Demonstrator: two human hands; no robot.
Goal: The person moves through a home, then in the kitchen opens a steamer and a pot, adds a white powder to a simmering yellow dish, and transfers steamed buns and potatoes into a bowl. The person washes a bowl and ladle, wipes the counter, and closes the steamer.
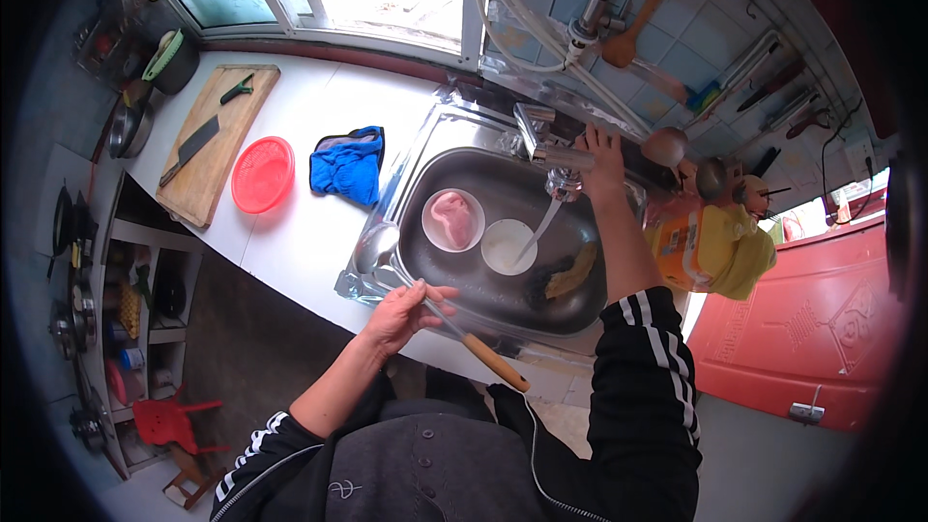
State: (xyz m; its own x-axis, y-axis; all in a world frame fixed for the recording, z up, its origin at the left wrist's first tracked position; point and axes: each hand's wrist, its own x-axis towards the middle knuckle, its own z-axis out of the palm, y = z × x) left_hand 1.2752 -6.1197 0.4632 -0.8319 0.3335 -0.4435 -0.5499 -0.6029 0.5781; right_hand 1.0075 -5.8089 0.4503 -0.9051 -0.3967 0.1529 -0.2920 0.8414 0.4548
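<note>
My left hand [397, 317] holds a metal ladle [497, 362] by its shaft, with the wooden handle pointing towards my body and the round metal end over the sink's left edge. My right hand [606, 165] is beside the chrome faucet [558, 155], fingers apart; whether it touches the faucet is unclear. Water runs from the spout into a small white bowl [500, 268] in the steel sink [464, 290]. Left of that, another white bowl [429, 233] holds a piece of raw pink meat [452, 219]. A brownish cloth-like thing [576, 274] lies at the sink's right.
Left on the white counter are a blue cloth [348, 165], a red plastic basket [262, 175] and a wooden cutting board [217, 141] with a cleaver [196, 145] and green-handled peeler [238, 89]. Utensils hang right, above a yellow-orange container [681, 250]. A red stool [170, 424] stands low left.
</note>
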